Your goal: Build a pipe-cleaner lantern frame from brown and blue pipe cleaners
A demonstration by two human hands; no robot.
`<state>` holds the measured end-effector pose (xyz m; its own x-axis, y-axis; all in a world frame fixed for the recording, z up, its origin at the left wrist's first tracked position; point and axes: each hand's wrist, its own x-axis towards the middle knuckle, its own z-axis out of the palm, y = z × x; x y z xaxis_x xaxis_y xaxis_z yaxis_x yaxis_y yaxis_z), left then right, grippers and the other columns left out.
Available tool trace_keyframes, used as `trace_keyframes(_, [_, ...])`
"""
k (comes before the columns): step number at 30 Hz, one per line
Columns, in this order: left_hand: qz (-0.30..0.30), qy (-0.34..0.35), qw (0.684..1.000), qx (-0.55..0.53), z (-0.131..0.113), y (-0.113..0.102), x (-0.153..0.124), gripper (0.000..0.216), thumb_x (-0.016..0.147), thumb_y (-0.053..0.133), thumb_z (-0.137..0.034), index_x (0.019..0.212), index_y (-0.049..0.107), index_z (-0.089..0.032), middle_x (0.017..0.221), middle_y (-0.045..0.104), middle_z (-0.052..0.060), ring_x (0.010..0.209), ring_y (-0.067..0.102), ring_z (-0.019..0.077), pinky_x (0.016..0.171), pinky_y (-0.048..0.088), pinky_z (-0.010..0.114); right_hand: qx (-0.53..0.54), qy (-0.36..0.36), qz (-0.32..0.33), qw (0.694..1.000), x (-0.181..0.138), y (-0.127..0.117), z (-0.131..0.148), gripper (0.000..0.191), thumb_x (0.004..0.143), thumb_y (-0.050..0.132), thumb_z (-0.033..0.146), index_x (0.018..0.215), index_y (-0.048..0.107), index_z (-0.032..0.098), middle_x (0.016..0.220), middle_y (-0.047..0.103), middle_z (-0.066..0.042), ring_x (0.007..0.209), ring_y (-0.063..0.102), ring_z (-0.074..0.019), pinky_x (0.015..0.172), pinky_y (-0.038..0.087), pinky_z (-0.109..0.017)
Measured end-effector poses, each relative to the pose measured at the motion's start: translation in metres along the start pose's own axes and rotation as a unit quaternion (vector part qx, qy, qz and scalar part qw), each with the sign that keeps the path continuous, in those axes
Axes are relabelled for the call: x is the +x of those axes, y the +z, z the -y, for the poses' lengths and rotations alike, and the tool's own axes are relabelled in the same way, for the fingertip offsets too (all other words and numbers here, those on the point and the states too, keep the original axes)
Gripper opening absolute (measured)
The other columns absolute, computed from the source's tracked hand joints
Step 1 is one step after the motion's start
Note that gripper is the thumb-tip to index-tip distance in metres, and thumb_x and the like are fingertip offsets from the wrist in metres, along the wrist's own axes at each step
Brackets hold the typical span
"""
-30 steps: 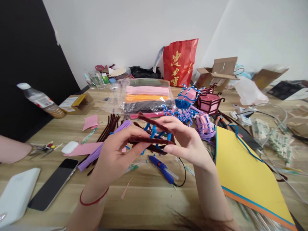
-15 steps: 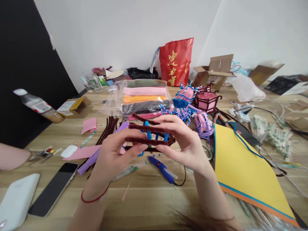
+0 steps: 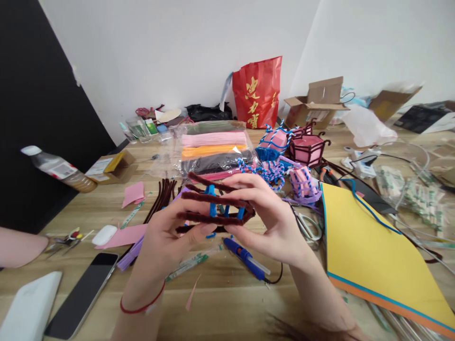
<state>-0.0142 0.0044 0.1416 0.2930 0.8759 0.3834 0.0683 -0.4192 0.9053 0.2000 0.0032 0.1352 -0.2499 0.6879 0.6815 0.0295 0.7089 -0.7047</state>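
Between my two hands is a pipe-cleaner frame (image 3: 202, 199), made of dark brown fuzzy strips with short blue uprights joining them. My left hand (image 3: 170, 237) grips its left end, thumb along the lower strip and fingers partly hidden behind. With thumb below and fingers on top, my right hand (image 3: 266, 218) holds the right end. Under the frame, a blue glue gun (image 3: 245, 258) lies on the table, its black cord to the right. Loose brown pipe cleaners (image 3: 161, 201) and purple pipe cleaners (image 3: 130, 253) lie left of and behind my left hand.
A bag of coloured pipe cleaners (image 3: 213, 139) lies behind my hands. Pink lanterns with brown frames (image 3: 307, 149) stand right of it. Yellow sheets (image 3: 377, 255) cover the right side; a phone (image 3: 83, 293) and a bottle (image 3: 59, 168) are left. Another person's arm (image 3: 21, 246) reaches in at left.
Both hands keep hold of the frame, which has tilted a little and sits slightly lower and to the left, showing more of its blue uprights. The camera view has shifted slightly.
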Motion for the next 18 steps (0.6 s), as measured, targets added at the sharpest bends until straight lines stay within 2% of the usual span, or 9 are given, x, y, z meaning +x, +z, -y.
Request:
trace_keyframes(4, [-0.012,0.023,0.999,0.019,0.001,0.002,0.004,0.008,0.089,0.078,-0.03,0.097,0.075,-0.028,0.092,0.079,-0.002,0.078,0.077,0.0168,0.059,0.065,0.022,0.008,0.022,0.008,1.0,0.0,0.002,-0.004,0.036,0.09,0.072,0.017,0.122,0.063,0.031,0.139,0.059,-0.009,0.137,0.055,-0.0263,0.11,0.054,-0.048])
trace_keyframes(7, [-0.017,0.028,0.999,0.025,0.002,0.008,0.005,0.012,0.087,0.08,-0.035,0.094,0.074,-0.027,0.092,0.079,-0.001,0.076,0.077,0.0159,0.057,0.062,0.019,0.028,0.041,0.029,0.998,-0.001,-0.002,-0.003,0.038,0.088,0.077,0.021,0.121,0.061,0.031,0.142,0.056,-0.009,0.14,0.052,-0.0263,0.114,0.05,-0.049])
trace_keyframes(15, [-0.005,0.019,1.0,0.014,0.0,0.019,0.007,0.018,0.086,0.081,-0.041,0.091,0.073,-0.026,0.094,0.079,0.002,0.084,0.078,0.0199,0.068,0.065,0.028,0.028,0.088,0.018,0.996,-0.003,-0.005,0.002,0.022,0.088,0.078,0.025,0.107,0.067,0.028,0.134,0.062,-0.007,0.132,0.058,-0.0245,0.116,0.046,-0.047])
trace_keyframes(18, [-0.007,0.006,1.0,0.018,-0.001,0.019,0.009,0.023,0.084,0.082,-0.043,0.088,0.071,-0.023,0.091,0.079,0.004,0.082,0.077,0.0212,0.065,0.065,0.029,0.028,0.095,0.012,0.995,-0.005,-0.004,0.001,0.021,0.088,0.078,0.026,0.106,0.068,0.028,0.132,0.063,-0.007,0.131,0.06,-0.0239,0.115,0.046,-0.045])
